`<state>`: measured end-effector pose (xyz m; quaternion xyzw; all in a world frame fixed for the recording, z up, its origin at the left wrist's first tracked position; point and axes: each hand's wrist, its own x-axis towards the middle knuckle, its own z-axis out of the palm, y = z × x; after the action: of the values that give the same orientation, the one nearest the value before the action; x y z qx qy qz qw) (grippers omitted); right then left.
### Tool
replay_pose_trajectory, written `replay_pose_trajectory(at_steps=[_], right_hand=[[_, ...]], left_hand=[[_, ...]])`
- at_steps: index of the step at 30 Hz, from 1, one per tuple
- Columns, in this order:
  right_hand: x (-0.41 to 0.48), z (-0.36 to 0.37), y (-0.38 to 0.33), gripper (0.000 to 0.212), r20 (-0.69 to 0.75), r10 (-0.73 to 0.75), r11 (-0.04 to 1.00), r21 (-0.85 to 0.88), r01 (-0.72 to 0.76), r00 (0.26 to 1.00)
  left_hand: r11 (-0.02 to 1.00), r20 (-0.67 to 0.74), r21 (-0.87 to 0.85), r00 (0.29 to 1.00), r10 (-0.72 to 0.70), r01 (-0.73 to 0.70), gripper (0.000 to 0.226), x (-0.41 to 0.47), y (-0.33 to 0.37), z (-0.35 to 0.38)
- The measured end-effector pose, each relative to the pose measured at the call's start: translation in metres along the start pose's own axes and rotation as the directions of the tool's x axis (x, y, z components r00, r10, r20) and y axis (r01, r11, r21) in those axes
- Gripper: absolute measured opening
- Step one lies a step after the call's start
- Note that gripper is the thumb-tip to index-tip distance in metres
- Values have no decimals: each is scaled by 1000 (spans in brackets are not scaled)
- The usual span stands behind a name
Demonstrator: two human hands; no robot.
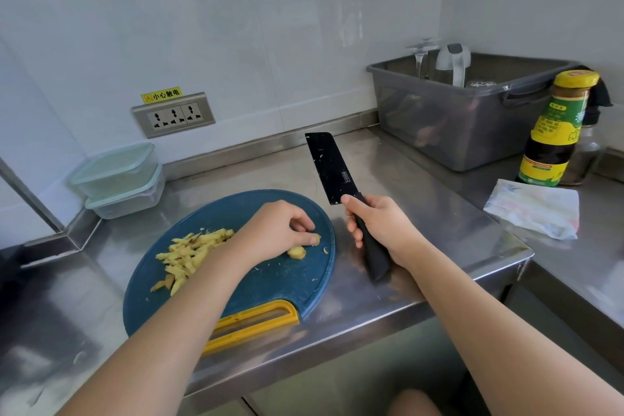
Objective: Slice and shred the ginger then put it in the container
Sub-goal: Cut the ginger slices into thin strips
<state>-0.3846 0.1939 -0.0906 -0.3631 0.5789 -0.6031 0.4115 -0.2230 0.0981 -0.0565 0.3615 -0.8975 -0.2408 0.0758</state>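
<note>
Left hand (280, 230) pinches a ginger piece (318, 238) — right hand (381, 230) grips the knife (332, 167).

On my board (270, 284), shreds (189, 253) lie at nine o'clock, a ginger piece (317, 237) at three in my left hand (280, 230); stacked containers (118, 179) stand beyond at ten.

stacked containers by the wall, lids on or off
On. Both stacked containers have pale green lids seated on their rims.

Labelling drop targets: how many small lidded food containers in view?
2, stacked in the back left corner by the wall: upper container on lower container. The grey tub hides part of its contents.
</note>
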Motion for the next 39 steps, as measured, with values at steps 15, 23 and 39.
replay_pose_trajectory(at_steps=[15, 23, 39], right_hand=[[-1, 0, -1, 26, -4, 19, 1000, -9, -19, 1000], [-2, 1, -2, 26, -10, 16, 1000, -2, -16, 1000], [-1, 0, -1, 28, -10, 25, 999, -22, -25, 1000]], left_hand=[[999, 60, -40, 998, 28, -26, 9, 2, -10, -9], [987, -10, -149, 999, 52, -53, 15, 0, -10, -30], [998, 177, -39, 982, 58, -52, 11, -11, -8, -28]])
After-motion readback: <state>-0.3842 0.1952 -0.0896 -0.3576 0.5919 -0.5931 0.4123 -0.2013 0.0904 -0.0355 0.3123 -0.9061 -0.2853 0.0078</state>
